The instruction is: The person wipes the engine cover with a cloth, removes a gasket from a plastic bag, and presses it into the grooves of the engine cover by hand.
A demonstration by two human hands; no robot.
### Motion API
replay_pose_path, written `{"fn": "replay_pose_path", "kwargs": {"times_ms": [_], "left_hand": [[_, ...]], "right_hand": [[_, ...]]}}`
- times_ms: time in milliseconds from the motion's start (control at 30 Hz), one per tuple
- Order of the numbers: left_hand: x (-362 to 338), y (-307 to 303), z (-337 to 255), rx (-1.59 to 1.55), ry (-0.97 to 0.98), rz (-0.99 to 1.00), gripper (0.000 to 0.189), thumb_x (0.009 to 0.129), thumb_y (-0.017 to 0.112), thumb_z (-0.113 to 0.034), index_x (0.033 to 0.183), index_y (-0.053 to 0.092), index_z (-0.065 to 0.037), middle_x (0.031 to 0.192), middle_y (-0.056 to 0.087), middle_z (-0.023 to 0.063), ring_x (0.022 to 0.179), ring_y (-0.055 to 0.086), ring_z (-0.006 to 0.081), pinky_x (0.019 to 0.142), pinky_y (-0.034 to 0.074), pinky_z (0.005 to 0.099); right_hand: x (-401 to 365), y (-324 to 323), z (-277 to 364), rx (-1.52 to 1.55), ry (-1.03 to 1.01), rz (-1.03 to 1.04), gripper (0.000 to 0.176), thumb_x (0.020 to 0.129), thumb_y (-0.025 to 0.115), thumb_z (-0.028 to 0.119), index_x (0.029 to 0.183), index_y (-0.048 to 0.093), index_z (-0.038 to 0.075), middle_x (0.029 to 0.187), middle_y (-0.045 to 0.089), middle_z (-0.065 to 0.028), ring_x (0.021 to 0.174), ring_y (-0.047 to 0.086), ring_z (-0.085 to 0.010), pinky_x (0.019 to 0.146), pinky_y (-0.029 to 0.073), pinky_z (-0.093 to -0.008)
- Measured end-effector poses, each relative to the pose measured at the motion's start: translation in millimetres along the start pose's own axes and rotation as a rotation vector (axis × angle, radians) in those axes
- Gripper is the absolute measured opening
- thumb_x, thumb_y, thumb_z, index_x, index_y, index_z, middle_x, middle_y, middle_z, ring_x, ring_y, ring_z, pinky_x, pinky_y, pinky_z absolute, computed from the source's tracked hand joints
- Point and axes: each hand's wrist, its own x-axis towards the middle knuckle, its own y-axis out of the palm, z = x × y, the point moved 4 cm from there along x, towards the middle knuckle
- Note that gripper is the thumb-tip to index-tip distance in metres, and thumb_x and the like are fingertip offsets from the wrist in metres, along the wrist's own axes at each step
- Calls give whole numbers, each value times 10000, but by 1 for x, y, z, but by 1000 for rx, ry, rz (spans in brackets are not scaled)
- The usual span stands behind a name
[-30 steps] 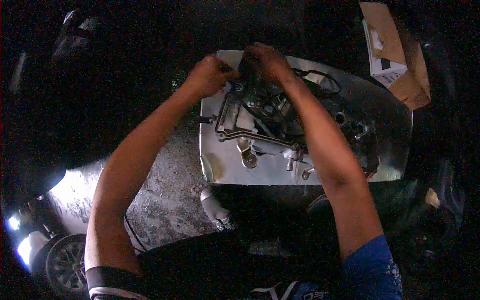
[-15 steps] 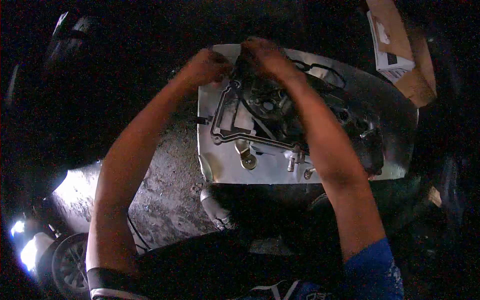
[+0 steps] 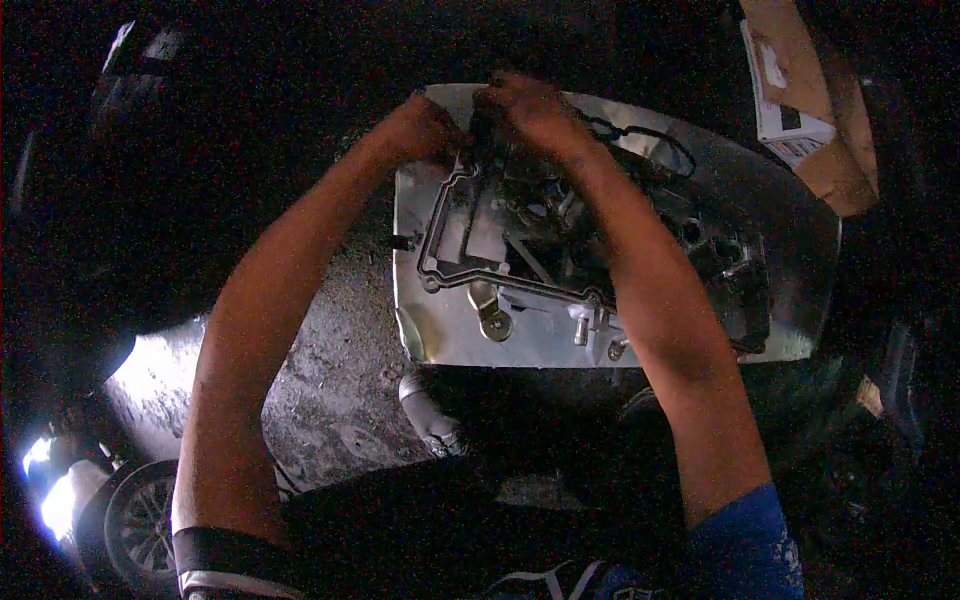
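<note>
A dark metal engine cover (image 3: 700, 250) with round holes lies on a light metal panel (image 3: 450, 345). Along its left and near side runs a thin frame-shaped gasket (image 3: 510, 283). My left hand (image 3: 428, 130) is closed at the gasket's far left corner, its fingers curled; what they pinch is too dark to make out. Just right of it, my right hand (image 3: 522, 105) is closed over a dark part at the panel's far edge, also not clear. A black looped gasket (image 3: 640, 130) lies to the right of my right hand.
An open cardboard box (image 3: 845, 150) with a white printed carton (image 3: 790, 130) stands at the back right. A round metal bracket (image 3: 494, 325) and small fittings (image 3: 582, 330) lie near the panel's front edge. A wheel (image 3: 145, 525) shows at lower left.
Both hands stay in nearly the same place, with small finger movements. The dark part between them and the cover's left end have shifted slightly.
</note>
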Motion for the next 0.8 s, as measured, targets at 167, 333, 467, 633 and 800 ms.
{"fn": "replay_pose_path", "kwargs": {"times_ms": [167,333,467,633,800], "left_hand": [[-11,-3,-21,-115,-27,-21,261,822,799,-191,946,729,27,814,735,123,640,694,208,612,588,369],[9,-7,-8,43,-13,-11,328,815,819,-223,1019,715,12,878,734,107,730,688,186,632,567,357],[23,-12,5,-99,70,18,399,842,805,-294,1085,700,4,914,729,78,771,669,159,673,545,333],[32,-4,-2,-225,102,1,462,920,711,-403,1153,689,-4,942,726,72,815,650,150,710,524,303],[19,3,-6,-87,325,-15,488,957,649,-431,1203,672,-9,1055,714,112,915,674,196,791,558,333]], "right_hand": [[0,16,-12,4,-46,-135,387,834,676,137,1221,663,140,1265,628,-147,1156,612,-338,972,508,-439],[-5,-18,-47,373,291,31,325,895,673,245,1198,681,128,1202,681,-119,1105,653,-325,940,522,-426],[9,5,-56,454,256,-81,324,907,676,285,1175,685,103,1116,709,-135,1068,673,-336,916,528,-415],[4,12,-63,490,224,-152,300,907,673,285,1120,704,76,1079,713,-154,1038,677,-351,906,522,-410],[-11,-6,-48,464,241,-93,300,918,653,313,1075,725,68,1098,706,-155,1040,670,-356,904,515,-417]]}}
